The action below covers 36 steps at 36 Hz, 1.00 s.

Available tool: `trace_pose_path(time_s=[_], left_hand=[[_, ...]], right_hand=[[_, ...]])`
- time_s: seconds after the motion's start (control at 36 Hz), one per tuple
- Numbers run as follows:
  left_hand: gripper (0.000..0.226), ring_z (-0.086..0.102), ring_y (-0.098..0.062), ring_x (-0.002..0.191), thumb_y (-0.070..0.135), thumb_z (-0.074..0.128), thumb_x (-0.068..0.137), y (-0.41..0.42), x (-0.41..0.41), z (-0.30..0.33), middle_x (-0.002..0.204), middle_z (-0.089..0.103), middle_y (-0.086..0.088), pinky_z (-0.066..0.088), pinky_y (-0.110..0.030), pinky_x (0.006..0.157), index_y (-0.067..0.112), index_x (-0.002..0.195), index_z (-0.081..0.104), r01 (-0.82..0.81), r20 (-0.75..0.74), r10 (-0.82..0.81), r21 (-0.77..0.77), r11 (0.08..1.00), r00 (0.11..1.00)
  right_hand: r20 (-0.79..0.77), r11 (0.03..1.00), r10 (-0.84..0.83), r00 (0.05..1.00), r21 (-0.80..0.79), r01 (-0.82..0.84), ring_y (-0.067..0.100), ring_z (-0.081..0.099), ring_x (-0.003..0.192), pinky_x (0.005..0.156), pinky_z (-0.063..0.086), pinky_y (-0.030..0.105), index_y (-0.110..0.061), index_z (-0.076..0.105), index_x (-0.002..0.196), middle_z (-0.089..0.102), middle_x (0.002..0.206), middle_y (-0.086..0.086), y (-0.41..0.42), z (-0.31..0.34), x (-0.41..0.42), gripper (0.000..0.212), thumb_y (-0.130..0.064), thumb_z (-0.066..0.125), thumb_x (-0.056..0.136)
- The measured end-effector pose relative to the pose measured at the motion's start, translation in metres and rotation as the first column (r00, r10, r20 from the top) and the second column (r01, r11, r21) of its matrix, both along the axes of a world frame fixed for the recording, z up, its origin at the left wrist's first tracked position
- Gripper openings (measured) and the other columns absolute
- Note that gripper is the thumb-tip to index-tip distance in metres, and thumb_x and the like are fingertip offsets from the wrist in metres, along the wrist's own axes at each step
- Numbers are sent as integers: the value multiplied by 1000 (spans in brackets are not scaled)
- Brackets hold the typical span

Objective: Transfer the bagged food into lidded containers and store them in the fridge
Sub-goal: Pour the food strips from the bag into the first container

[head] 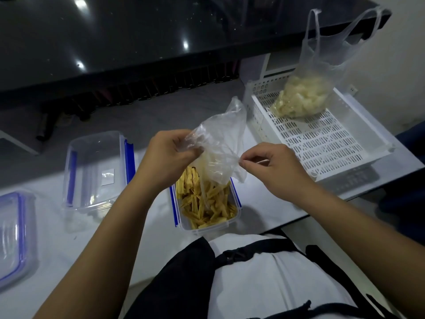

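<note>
A clear plastic bag [220, 143] hangs upside down over an open clear container with blue clips [232, 221]. The container holds yellow food sticks [204, 203]. My left hand [170, 155] grips the bag's upper left part. My right hand [271, 164] pinches the bag's lower right edge between thumb and forefinger. A second bag of pale food [301, 97] sits in a white perforated tray [333, 139] at the right. An empty clear container with blue clips [96, 171] stands to the left.
A blue-rimmed lid or container [13, 233] lies at the far left edge of the white table [264, 203]. A dark glossy surface [115, 38] lies beyond the table. The table's near edge runs close to my lap.
</note>
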<state>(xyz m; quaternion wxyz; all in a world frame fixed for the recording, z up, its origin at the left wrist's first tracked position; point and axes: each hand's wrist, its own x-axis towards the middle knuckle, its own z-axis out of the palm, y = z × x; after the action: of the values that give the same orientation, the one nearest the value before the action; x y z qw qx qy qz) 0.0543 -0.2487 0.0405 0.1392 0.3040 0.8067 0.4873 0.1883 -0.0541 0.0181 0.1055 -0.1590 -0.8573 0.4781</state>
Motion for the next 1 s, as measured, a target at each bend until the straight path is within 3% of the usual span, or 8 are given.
trace_pose_path(time_s=[0.06, 0.17, 0.28, 0.44, 0.53, 0.67, 0.78, 1.0], left_hand=[[18, 71, -8, 83, 13, 73, 90, -2, 1, 0, 87, 74, 12, 60, -37, 81, 28, 99, 74, -15, -10, 15, 15, 1000, 1000], [27, 71, -5, 79, 13, 74, 89, -8, -2, 5, 82, 75, 18, 58, -20, 72, 40, 93, 71, -18, -36, 22, 103, 995, 999], [26, 69, 1, 79, 16, 72, 91, -6, -1, 5, 80, 73, 19, 57, -25, 76, 42, 90, 69, 0, -37, 1, 13, 1000, 999], [27, 70, -4, 78, 17, 75, 88, -15, -3, 15, 86, 73, 22, 54, -25, 70, 42, 99, 72, -31, -170, 45, 86, 996, 984], [22, 70, -11, 76, 16, 73, 90, -10, -6, 9, 80, 74, 12, 57, -36, 71, 38, 91, 72, -37, -126, 41, 35, 999, 991], [29, 71, -6, 79, 17, 74, 89, -12, -9, 13, 83, 74, 20, 57, -31, 74, 45, 93, 70, -23, -106, 35, 112, 993, 994], [26, 72, -10, 81, 16, 75, 88, -8, -12, 14, 85, 74, 16, 57, -33, 76, 40, 95, 72, -10, -52, 18, 132, 991, 998], [32, 75, -18, 81, 10, 80, 83, 1, -5, 21, 94, 78, -1, 58, -25, 68, 26, 109, 73, 90, 212, -144, 248, 965, 967]], right_hand=[[21, 1000, 9, 1000, -3, -9, 6, 68, 82, 81, 57, 30, -29, 76, 84, 72, 86, -12, -1, -1, 0, 14, -16, 75, 88], [-44, 1000, 7, 999, 0, -7, 5, 69, 80, 77, 56, 22, -38, 73, 80, 72, 84, -15, -1, 3, -2, 23, -16, 75, 87], [-45, 1000, 11, 999, 10, -10, 8, 68, 79, 75, 56, 25, -37, 72, 79, 73, 83, -12, -1, 3, -6, 24, -15, 75, 87], [-87, 1000, 8, 996, 4, -7, 8, 70, 79, 76, 57, 24, -40, 73, 81, 73, 83, -13, 0, 9, -8, 22, -19, 76, 87], [-67, 1000, -3, 998, -8, 3, 9, 69, 78, 75, 56, 26, -33, 75, 82, 73, 83, -11, 0, 8, -10, 17, -16, 76, 87], [-90, 1000, -10, 996, 4, 11, 10, 69, 79, 78, 59, 30, -25, 78, 86, 73, 83, -10, 1, 16, -11, 10, -16, 76, 87], [-113, 999, -36, 993, 6, 37, 12, 69, 82, 82, 59, 38, -21, 78, 87, 73, 86, -7, 6, 24, -11, 8, -14, 75, 87], [-261, 976, -117, 958, 150, 159, 11, 67, 92, 88, 58, 41, -21, 75, 91, 69, 94, -14, 33, 43, 8, 11, -11, 74, 87]])
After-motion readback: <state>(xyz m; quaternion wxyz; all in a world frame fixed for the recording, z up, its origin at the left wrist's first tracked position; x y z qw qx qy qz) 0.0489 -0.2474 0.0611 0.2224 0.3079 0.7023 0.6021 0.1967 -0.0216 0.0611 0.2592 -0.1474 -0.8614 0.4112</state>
